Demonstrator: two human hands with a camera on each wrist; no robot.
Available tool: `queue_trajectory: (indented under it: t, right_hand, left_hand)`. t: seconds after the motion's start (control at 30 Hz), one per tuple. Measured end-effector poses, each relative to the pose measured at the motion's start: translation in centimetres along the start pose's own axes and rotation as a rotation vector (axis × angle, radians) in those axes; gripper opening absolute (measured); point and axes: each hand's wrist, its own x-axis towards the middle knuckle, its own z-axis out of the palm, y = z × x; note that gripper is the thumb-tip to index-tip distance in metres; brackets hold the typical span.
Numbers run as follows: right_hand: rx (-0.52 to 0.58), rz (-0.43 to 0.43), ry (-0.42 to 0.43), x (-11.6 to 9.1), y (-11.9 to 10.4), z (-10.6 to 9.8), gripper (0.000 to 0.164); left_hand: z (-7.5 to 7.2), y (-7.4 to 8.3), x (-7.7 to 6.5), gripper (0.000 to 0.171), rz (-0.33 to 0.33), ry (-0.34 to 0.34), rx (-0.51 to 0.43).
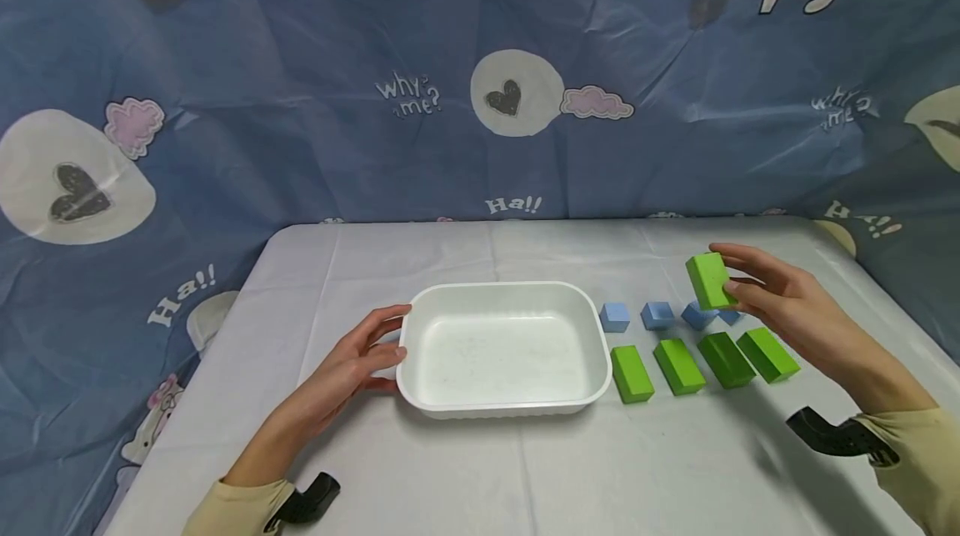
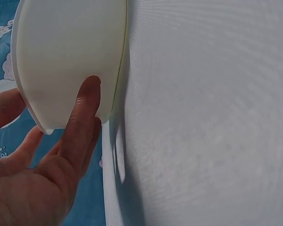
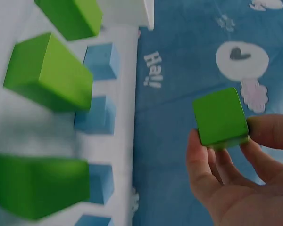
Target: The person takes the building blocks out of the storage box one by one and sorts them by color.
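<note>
A white rectangular tray (image 1: 501,411) stands on the table with its inside bare. My left hand (image 1: 360,357) is at its left end, fingers spread, tips at the rim and against the outer wall (image 2: 61,70). To the right and above the table, my right hand (image 1: 787,298) pinches a green block (image 1: 708,281) between thumb and fingers. The right wrist view shows that block (image 3: 220,117) end-on, raised in front of the blue cloth. Below it on the table, several more green blocks (image 1: 678,367) lie in a slanted row.
Small blue blocks (image 1: 615,318) form a row behind the green ones, partly hidden by the right hand and its block. The tray's right wall is close to both rows. A patterned blue cloth (image 1: 337,152) hangs behind the white-covered table (image 1: 480,478).
</note>
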Motion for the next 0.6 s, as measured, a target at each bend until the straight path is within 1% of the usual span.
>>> queue_trajectory:
  t: [0.23, 0.47, 0.6]
  right_hand:
    - [0.022, -0.020, -0.016, -0.6, 1.6, -2.0, 0.051]
    - [-0.123, 0.028, 0.003, -1.2, 3.2, -3.8, 0.051]
    - [-0.144, 0.023, 0.005, -1.5, 4.0, -4.7, 0.050]
  left_hand:
    - [0.0, 0.0, -0.1, 0.057, -0.002, 0.002, -0.003]
    - [0.1, 0.0, -0.1, 0.057, -0.009, 0.005, -0.004]
    - [0.0, 0.0, -0.1, 0.057, -0.007, 0.001, -0.004]
